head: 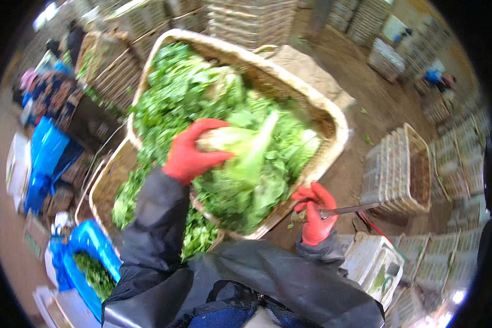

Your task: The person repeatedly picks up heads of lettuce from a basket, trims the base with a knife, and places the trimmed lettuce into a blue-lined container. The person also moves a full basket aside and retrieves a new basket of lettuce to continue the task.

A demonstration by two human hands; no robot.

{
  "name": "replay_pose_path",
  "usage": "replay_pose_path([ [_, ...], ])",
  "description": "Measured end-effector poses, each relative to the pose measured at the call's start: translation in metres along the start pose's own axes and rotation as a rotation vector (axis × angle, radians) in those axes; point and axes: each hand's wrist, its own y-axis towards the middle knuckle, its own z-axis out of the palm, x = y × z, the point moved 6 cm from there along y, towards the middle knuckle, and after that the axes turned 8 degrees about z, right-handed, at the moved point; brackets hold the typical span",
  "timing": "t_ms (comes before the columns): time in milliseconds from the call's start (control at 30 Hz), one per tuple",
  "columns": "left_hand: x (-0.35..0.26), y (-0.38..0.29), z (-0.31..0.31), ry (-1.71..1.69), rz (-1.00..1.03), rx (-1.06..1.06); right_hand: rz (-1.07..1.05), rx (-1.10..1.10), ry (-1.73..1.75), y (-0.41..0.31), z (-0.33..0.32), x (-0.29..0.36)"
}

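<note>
My left hand (pixel 194 151), in a red glove, grips a head of leafy lettuce (pixel 246 143) by its pale stem end. Motion blurs the lettuce, whose leaves spread to the right and down. Beneath it, a large plastic crate (pixel 328 110) with dirty pale walls is heaped with green leafy vegetables (pixel 180 90). Off the crate's near right corner, my right hand (pixel 317 211), also red-gloved, is closed around a knife (pixel 352 209). Its metal blade points right, away from the crate; the handle is mostly hidden in my fingers.
A second crate (pixel 106 184) with greens stands at the left. Nested empty crates (pixel 393 168) are on the right, near a white foam box (pixel 369 262). Blue plastic bags (pixel 45 151) lie left, where a person (pixel 53 94) bends over. Crate stacks (pixel 250 20) line the back.
</note>
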Motion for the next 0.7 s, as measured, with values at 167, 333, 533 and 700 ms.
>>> replay_pose_path([
  [167, -0.006, -0.171, -0.094, 0.702, -0.360, 0.034, 0.387, 0.586, -0.050, -0.005, 0.141, -0.054],
  [333, 0.057, -0.341, -0.091, -0.137, -0.593, -0.313, 0.168, 1.074, -0.473, -0.058, 0.283, -0.077],
  [533, 0.013, -0.402, -0.086, -0.002, -0.528, -0.480, -0.944, 1.527, -1.111, -0.157, 0.313, -0.041],
  [700, -0.015, -0.402, -0.080, 0.089, -0.590, -0.582, -0.807, 1.379, -1.055, -0.125, 0.301, -0.103],
])
